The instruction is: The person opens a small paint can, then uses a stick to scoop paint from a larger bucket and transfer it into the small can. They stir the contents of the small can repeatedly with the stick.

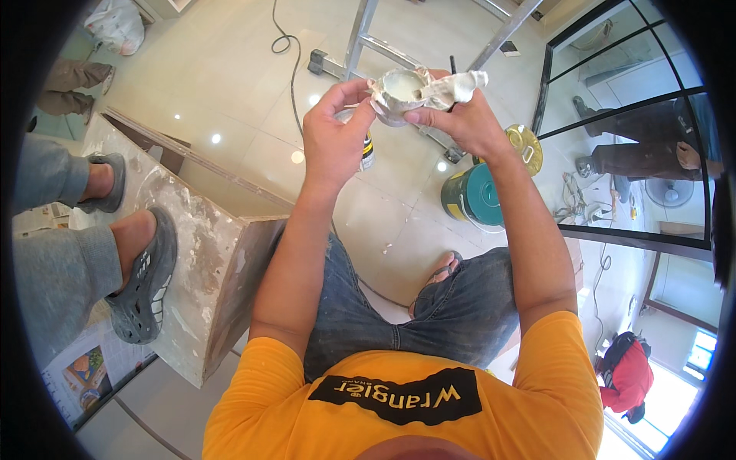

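Observation:
In front of me, at the top middle, I hold up a small round container [400, 86] with whitish liquid in it. Crumpled, whitish-smeared wrapping clings to its rim, and a twisted piece [460, 88] of it sticks out to the right. My left hand [337, 126] grips the container's left side, thumb and fingers closed on it. My right hand [468, 123] is closed on the right side, its thumb at the front of the container and its other fingers partly hidden behind the wrapping. A thin dark stick [452, 67] rises beside my right hand; what it belongs to is hidden.
A paint-spattered wooden box [207, 268] stands left, with another person's clog [146, 284] on it. A metal ladder [399, 52] stands ahead. A green bucket [481, 193], a gold-lidded can [524, 147] and a cable [295, 84] are on the floor. Black-framed glass panels [546, 92] stand right.

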{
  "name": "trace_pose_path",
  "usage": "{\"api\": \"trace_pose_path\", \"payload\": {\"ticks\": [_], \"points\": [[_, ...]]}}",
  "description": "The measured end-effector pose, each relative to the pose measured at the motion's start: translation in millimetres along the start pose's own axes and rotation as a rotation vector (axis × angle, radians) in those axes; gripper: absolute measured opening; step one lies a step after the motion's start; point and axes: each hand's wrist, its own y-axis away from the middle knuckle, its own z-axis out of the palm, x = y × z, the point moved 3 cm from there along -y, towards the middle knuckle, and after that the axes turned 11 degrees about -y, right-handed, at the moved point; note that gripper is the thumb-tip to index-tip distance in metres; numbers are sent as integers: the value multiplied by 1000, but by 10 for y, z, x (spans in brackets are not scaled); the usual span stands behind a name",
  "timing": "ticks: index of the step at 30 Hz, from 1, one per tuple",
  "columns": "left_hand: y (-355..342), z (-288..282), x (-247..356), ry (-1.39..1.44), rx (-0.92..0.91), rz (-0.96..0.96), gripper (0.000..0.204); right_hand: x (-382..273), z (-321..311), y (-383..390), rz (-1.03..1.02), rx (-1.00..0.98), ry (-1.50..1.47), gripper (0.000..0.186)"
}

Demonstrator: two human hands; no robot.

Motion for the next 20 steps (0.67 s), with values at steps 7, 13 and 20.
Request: {"api": "trace_pose_path", "payload": {"ticks": [7,13,20], "points": [[35,7,87,-238,235,451,31,-78,-76,6,-11,58,101,70],[102,41,98,-353,190,479,22,-71,-66,13,0,39,131,64],[-2,-190,12,-113,-237,200,46,-144,-62,55,-17,-89,55,62]]}}
